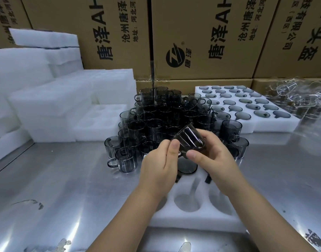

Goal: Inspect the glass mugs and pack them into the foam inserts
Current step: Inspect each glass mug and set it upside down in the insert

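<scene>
You held a smoky glass mug (pixel 189 140) tipped on its side above the foam insert (pixel 190 218), right hand (pixel 211 160) curled round its body, left hand (pixel 158 162) pinching its near end, perhaps the handle. A packed mug (pixel 187 168) sat in a far pocket, the pile of mugs (pixel 163 115) just behind.

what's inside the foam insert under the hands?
One dark mug sits in a far pocket of the foam insert; two near pockets show empty. The left hand and right hand, holding a second mug, cover the other pockets; their contents cannot be seen.
</scene>
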